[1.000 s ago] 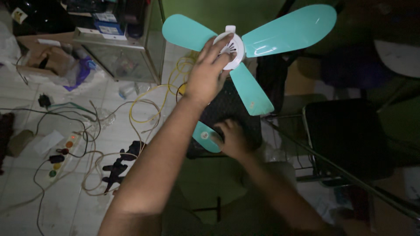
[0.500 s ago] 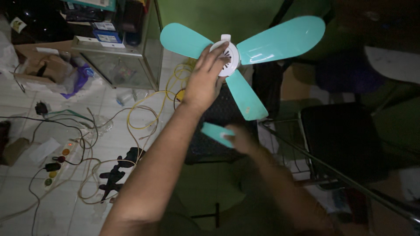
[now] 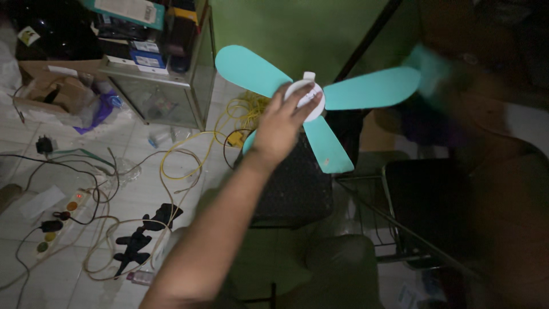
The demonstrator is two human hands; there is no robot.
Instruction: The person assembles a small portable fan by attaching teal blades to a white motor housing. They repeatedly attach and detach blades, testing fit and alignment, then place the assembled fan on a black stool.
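A small fan (image 3: 309, 98) with a white hub and teal blades (image 3: 372, 88) hangs in front of me. My left hand (image 3: 280, 126) reaches up from the lower left, and its fingers lie on the white hub. Three blades show fully; a teal edge (image 3: 249, 143) peeks out behind my wrist. My right hand (image 3: 452, 86) is a raised blur at the right, beside the tip of the right blade. It seems to carry a loose teal piece (image 3: 426, 62), also blurred.
Below the fan stands a black seat (image 3: 297, 183), with a dark metal-framed chair (image 3: 429, 200) to its right. A glass cabinet (image 3: 166, 97), a cardboard box (image 3: 51, 86), a power strip (image 3: 60, 220) and yellow cable (image 3: 183, 154) cover the tiled floor at left.
My right hand has swung up from the black seat to the right of the fan, taking the teal piece with it. My left hand stays on the hub.
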